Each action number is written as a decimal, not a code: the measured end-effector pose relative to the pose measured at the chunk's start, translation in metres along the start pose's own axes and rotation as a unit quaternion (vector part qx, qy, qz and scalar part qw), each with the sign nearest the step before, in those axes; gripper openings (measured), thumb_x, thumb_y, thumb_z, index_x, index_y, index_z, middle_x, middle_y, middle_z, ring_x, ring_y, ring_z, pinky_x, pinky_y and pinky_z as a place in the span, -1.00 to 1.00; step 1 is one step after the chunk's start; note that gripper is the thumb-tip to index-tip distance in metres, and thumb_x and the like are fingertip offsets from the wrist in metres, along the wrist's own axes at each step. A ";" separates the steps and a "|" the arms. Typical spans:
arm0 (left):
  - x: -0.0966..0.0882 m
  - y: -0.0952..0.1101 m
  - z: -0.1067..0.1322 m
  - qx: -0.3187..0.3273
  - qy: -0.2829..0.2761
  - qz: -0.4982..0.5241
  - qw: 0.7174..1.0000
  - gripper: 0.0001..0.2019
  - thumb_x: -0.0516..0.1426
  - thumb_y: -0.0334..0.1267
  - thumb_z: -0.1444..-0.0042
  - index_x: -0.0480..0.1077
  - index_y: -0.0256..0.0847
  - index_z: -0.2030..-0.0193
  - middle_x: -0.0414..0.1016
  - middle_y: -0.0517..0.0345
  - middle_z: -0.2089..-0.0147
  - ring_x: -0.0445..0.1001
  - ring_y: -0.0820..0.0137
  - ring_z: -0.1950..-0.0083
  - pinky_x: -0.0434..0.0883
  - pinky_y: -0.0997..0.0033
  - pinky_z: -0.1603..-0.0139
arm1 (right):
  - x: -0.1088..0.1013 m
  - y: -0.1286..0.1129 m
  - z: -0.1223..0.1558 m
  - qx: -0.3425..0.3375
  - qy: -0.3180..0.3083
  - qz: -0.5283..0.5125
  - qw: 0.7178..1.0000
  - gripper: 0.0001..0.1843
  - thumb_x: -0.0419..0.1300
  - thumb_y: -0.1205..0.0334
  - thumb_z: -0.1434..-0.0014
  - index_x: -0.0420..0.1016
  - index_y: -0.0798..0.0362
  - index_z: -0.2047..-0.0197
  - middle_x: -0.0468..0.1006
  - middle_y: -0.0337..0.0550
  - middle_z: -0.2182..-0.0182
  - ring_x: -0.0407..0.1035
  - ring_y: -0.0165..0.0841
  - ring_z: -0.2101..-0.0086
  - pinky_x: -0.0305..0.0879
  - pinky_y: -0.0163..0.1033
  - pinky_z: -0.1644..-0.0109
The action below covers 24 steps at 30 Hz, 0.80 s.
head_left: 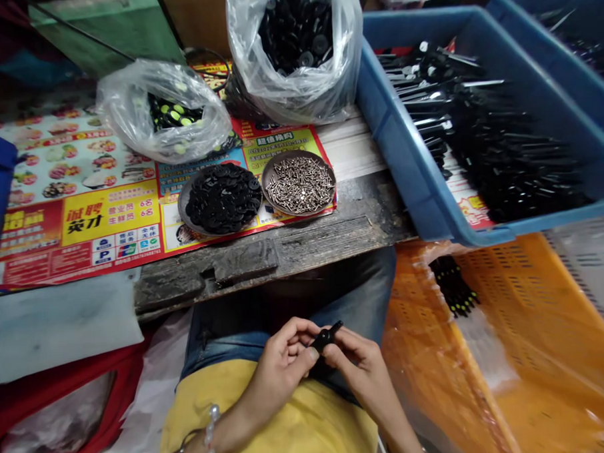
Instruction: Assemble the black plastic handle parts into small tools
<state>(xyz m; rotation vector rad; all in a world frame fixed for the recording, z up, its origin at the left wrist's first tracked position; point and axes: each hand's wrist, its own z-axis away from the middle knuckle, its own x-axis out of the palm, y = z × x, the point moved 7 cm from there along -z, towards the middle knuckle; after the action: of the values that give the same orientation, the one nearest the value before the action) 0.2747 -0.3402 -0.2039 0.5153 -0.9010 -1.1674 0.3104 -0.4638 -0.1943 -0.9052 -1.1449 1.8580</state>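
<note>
Above my lap, both hands grip one small black plastic part [327, 337] with a rounded middle and a narrow end pointing up to the right. My left hand [290, 357] pinches its left side between thumb and fingers. On the other side, my right hand [359, 364] has its thumb and fingers closed on the same part, hiding some of it. Ahead on the bench, small silvery screws or pins [300, 183] fill a round dish. Beside them lies a dish heaped with flat black pieces [224, 198].
Two clear plastic bags of black parts, a smaller bag [127, 127] and a larger bag [247, 55], stand behind the dishes. A blue bin [404, 175] of long black pieces is at right, above an orange crate [546, 322]. The wooden bench edge [313, 243] runs before my knees.
</note>
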 end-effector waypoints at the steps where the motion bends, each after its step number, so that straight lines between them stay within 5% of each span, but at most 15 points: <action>1: 0.001 0.001 0.000 0.002 -0.002 -0.003 1.000 -0.73 0.23 -0.13 -0.10 0.39 -0.22 0.12 0.37 0.21 0.34 0.22 0.55 0.48 0.19 0.58 0.52 | 0.000 -0.001 0.000 -0.003 -0.006 0.005 1.000 -0.69 0.14 0.09 -0.25 0.47 0.08 0.44 0.37 -0.23 0.51 0.26 -0.38 0.46 0.17 -0.33 0.40; 12: 0.000 0.008 0.006 0.061 -0.007 -0.112 0.992 -0.83 0.15 -0.25 -0.20 0.39 -0.18 0.08 0.46 0.11 0.18 0.38 0.39 0.26 0.37 0.43 0.19 | -0.006 -0.008 0.001 -0.027 0.009 0.001 1.000 -0.67 0.19 0.15 -0.22 0.45 0.06 0.56 0.43 -0.22 0.53 0.29 -0.36 0.47 0.18 -0.33 0.41; 18: -0.001 0.008 0.006 0.067 -0.011 -0.116 0.991 -0.84 0.15 -0.25 -0.20 0.39 -0.16 0.08 0.47 0.14 0.18 0.40 0.40 0.26 0.38 0.44 0.19 | -0.006 -0.009 0.001 -0.028 0.009 -0.028 0.999 -0.78 0.23 0.19 -0.20 0.59 0.04 0.45 0.52 -0.21 0.49 0.36 -0.35 0.46 0.23 -0.34 0.41; 24: 0.000 0.009 0.008 0.064 -0.018 -0.105 0.992 -0.83 0.15 -0.25 -0.20 0.39 -0.18 0.08 0.47 0.12 0.22 0.42 0.38 0.26 0.38 0.44 0.21 | -0.005 -0.010 0.002 -0.035 0.012 -0.016 0.999 -0.71 0.22 0.20 -0.20 0.50 0.06 0.54 0.45 -0.23 0.53 0.31 -0.37 0.48 0.18 -0.33 0.41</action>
<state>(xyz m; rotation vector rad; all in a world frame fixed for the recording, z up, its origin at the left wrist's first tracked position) 0.2732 -0.3364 -0.1922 0.7087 -0.9741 -1.3188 0.3136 -0.4656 -0.1842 -0.9405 -1.2102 1.7867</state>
